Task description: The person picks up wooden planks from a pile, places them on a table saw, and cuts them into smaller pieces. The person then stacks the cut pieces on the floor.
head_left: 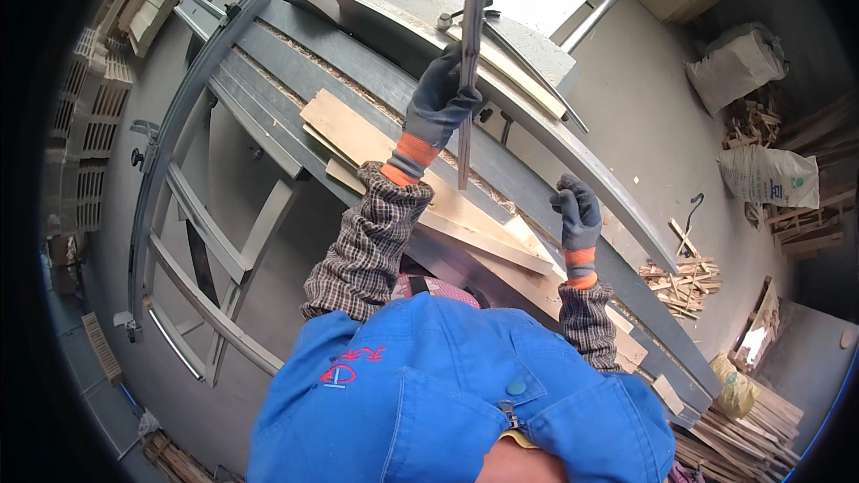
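My left hand (438,98), in a grey glove with an orange cuff, is closed around a long, narrow wooden strip (475,9). The strip stands nearly on end in the view, its upper end running out of the top edge. My right hand (580,213), gloved the same way, hovers apart from it over the metal machine table (358,61). Its fingers are curled in, and nothing shows in them. Pale wooden boards (344,125) lie stacked on the near side of the table, beneath my left forearm and in front of my body.
A long metal fence (591,170) crosses the table's far side, with a pale strip (514,67) and a dark rod beside it. Sawdust lines the table grooves. A curved metal frame (161,170) stands left. Wood offcuts (684,286) and white sacks (769,181) lie right.
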A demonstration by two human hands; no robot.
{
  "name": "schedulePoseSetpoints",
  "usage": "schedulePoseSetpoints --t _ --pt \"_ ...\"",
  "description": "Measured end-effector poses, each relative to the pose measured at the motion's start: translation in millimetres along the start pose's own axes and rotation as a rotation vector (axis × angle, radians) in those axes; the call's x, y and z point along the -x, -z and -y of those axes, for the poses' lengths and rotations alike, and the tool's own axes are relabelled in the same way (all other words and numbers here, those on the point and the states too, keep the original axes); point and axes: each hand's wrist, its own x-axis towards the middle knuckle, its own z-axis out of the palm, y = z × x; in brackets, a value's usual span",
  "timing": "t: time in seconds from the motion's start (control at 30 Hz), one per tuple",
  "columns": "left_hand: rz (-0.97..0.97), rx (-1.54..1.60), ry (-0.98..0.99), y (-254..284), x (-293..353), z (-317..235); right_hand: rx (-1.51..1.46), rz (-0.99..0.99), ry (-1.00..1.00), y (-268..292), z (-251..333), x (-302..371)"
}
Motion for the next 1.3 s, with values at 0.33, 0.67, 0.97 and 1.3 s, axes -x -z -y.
schedulePoseSetpoints --t 0.33,0.67,0.97,1.3 --pt "0.678 -1.474 -0.562 22.6 1.5 71.9 -0.564 -0.083 -0.354 102.3 11.0 -47.6" --pt "0.173 -1.582 0.129 55.1 20.1 104.9 -0.125 -0.386 -0.548 55.5 -111.6 -64.0" --pt "-0.347 -0.771 0.457 83.6 50.8 187.3 0.489 -0.366 -0.423 32.9 -125.9 -80.7" --pt "-0.535 -0.823 0.434 68.7 38.6 197.1 0.522 -0.311 -0.594 56.0 -183.3 -112.0"
